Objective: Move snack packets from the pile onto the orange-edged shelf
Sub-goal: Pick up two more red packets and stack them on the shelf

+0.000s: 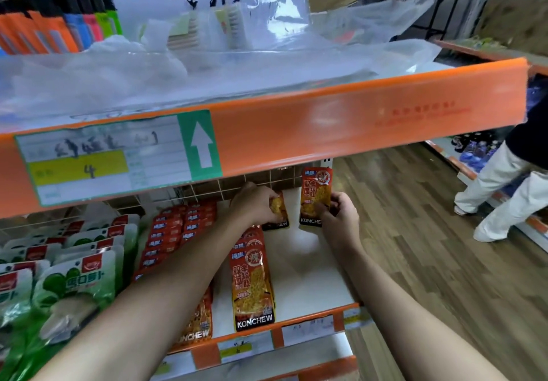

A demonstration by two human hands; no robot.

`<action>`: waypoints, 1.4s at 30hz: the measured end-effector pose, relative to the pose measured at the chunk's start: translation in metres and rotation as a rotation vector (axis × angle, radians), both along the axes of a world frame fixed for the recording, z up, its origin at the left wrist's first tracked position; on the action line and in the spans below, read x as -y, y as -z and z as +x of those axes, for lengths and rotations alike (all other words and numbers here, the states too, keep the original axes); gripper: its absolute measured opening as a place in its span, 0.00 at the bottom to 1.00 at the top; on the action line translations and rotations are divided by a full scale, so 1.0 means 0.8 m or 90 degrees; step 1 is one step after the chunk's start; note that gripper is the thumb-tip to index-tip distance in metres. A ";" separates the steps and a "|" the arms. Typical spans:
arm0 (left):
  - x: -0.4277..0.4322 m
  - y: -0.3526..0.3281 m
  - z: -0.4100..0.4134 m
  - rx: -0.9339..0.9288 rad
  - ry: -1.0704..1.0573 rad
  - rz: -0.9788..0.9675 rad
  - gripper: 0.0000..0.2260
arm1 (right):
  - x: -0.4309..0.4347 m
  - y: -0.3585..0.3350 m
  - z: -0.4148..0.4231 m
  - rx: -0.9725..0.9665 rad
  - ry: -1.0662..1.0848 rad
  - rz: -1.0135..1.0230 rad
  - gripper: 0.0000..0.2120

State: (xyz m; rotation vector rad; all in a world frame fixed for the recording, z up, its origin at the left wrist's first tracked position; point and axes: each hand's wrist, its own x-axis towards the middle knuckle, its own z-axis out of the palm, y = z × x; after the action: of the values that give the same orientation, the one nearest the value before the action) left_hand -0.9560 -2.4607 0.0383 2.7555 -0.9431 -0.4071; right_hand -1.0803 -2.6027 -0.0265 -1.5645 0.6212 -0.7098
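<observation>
Orange packet (316, 191) sits above and just left of the right hand (339, 223), whose thumb and fingers pinch its lower part near the black KONCHEW band. Left hand (255, 203) is curled over a second packet (280, 220), close beside the first and not touching it. Both are far back on the orange-edged shelf (308, 265), over its white surface.

Hidden: the left hand covers the upper half of the second packet; only its black band and a yellow patch show. Whether either packet rests on the shelf or is lifted cannot be told. The upper shelf (326, 120) cuts off the back wall.

Orientation: both packets run lengthwise front to back, black band toward the person, top toward the back. A front packet (252, 288) lies the same way at the shelf edge.
</observation>
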 end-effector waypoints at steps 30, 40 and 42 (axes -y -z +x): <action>-0.149 0.057 -0.134 0.235 -0.047 -0.425 0.13 | -0.047 -0.020 0.042 -0.218 -0.143 -0.244 0.06; -0.152 0.069 -0.147 0.320 -0.012 -0.391 0.15 | -0.052 -0.005 0.037 -0.300 -0.185 -0.500 0.24; -0.151 0.071 -0.149 0.323 0.000 -0.371 0.16 | -0.055 -0.005 0.035 -0.306 -0.205 -0.521 0.27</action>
State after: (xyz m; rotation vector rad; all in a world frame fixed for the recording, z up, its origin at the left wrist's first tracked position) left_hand -1.0749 -2.3399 -0.0184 2.3319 -0.9640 0.5205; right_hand -1.0523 -2.5589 -0.0221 -2.5701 0.4109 -0.3394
